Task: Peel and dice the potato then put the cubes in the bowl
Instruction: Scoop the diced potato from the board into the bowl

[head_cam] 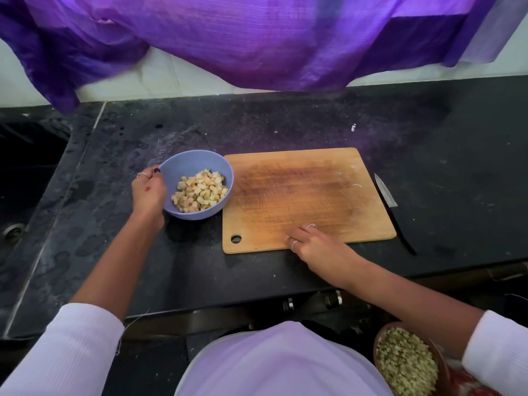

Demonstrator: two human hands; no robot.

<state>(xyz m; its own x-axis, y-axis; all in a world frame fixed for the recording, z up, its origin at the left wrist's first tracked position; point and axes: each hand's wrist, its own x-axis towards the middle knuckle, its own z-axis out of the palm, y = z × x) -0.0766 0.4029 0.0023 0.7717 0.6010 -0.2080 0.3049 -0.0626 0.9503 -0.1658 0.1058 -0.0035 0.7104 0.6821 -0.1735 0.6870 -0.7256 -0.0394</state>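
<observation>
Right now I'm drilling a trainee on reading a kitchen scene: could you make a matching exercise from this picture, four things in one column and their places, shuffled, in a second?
Things:
1. potato cubes
2. kitchen knife
3. left hand
4. right hand

Places:
A. on the near edge of the wooden cutting board
B. inside the blue bowl
C. on the dark countertop, right of the board
D. on the bowl's left rim

Pairs: 1-B, 2-C, 3-D, 4-A
</observation>
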